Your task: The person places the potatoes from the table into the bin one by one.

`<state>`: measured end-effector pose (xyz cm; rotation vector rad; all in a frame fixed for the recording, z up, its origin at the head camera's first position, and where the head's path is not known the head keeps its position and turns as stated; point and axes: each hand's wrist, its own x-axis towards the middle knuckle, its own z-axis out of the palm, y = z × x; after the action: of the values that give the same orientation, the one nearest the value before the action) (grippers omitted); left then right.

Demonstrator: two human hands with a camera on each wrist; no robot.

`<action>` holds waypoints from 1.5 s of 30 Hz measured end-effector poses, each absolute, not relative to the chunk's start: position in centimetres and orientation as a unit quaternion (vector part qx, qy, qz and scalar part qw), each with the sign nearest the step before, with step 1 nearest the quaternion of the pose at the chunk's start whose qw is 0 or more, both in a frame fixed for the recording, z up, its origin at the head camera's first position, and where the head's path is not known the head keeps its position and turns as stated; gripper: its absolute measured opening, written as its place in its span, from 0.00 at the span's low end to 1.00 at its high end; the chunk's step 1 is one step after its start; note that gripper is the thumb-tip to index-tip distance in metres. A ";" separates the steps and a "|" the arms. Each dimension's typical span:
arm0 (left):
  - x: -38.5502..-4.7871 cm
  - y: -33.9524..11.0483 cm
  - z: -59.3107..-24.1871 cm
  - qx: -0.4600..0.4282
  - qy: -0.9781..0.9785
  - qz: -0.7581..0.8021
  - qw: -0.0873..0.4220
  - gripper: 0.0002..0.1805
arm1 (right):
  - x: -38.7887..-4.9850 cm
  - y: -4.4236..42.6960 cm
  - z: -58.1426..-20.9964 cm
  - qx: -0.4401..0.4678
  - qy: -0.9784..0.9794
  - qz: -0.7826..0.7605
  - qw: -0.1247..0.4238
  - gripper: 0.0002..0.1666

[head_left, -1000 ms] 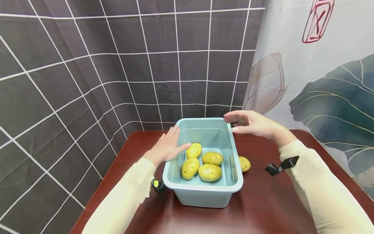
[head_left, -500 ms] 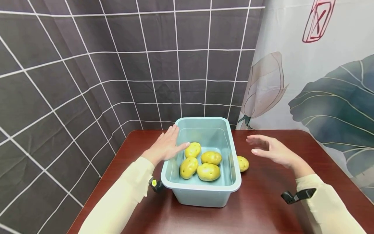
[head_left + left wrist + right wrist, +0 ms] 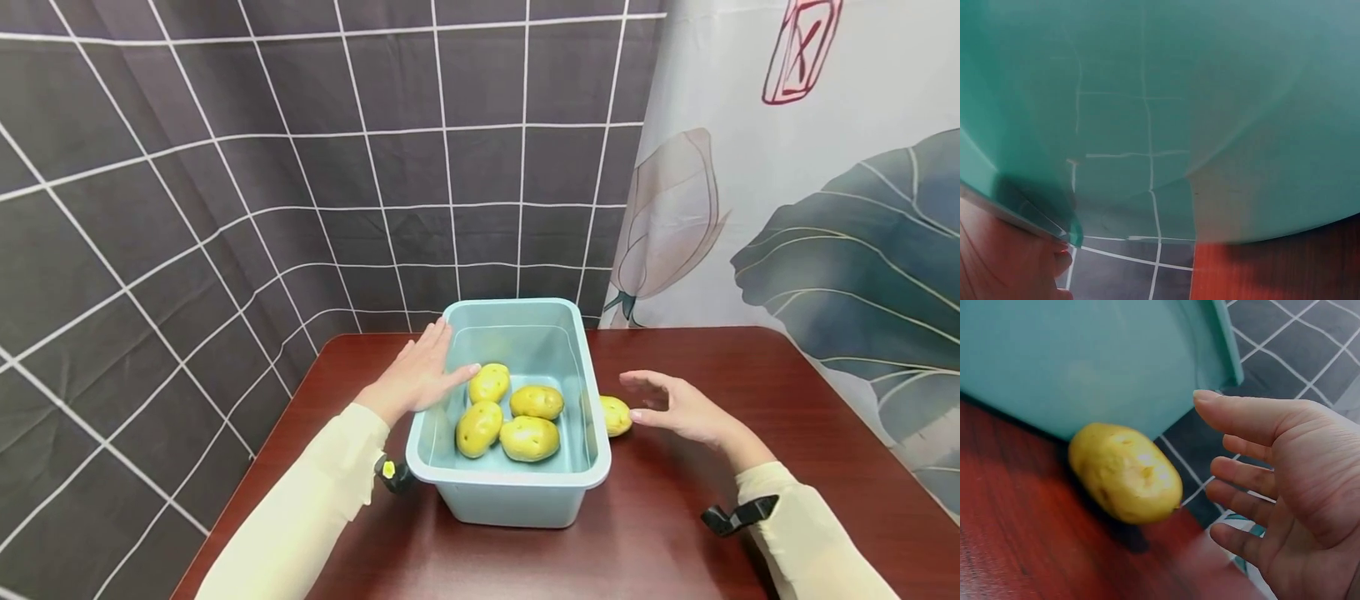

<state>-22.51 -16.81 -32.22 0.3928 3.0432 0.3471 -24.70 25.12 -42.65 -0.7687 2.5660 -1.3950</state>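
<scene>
A light blue plastic tub [image 3: 508, 478] stands on the table with several yellow potatoes [image 3: 529, 438] on its floor. My left hand [image 3: 412, 375] rests on the tub's left rim, fingers straight, the thumb reaching over the inside. Beside the tub's right wall lies one more potato [image 3: 617, 416], partly hidden by the rim in the head view; the right wrist view shows this outside potato [image 3: 1126, 474] whole. My right hand [image 3: 686, 410] is just right of it, fingers loosely bent and apart, with a gap between hand and potato in the right wrist view.
The dark red wooden table [image 3: 675, 533] runs out to both sides of the tub. Behind it hangs a dark grid-patterned curtain [image 3: 480, 225], with a white floral cloth [image 3: 690, 283] at the right. A black camera [image 3: 738, 515] is strapped to the right wrist.
My right hand has left the tub's right rim, swung out to the right, then come down and back toward the outside potato. The left hand has stayed on the left rim.
</scene>
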 end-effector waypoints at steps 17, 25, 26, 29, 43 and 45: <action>-22.5 -16.9 -32.2 0.127 0.984 0.121 0.028 0.52 | -25.5 23.1 -45.1 -0.308 0.834 -0.449 0.088 0.41; -22.6 -16.8 -32.2 0.127 0.984 0.126 0.026 0.52 | -25.4 22.6 -45.3 -0.312 0.853 -0.414 0.062 0.43; -22.6 -16.7 -32.2 0.127 0.983 0.126 0.026 0.52 | -25.4 22.6 -45.3 -0.312 0.856 -0.408 0.058 0.43; -22.5 -16.7 -32.2 0.127 0.983 0.127 0.025 0.52 | -25.5 22.5 -45.5 -0.308 0.866 -0.391 0.045 0.43; -22.6 -16.9 -32.4 0.126 0.983 0.129 0.028 0.52 | -25.2 23.7 -46.0 -0.289 0.879 -0.380 0.020 0.39; -22.6 -16.9 -32.4 0.126 0.983 0.128 0.028 0.52 | -25.1 24.2 -46.0 -0.287 0.880 -0.378 0.019 0.39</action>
<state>-22.58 -16.91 -32.40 0.3874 3.0345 0.3962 -25.14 24.16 -46.02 -0.8910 2.7315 -1.1721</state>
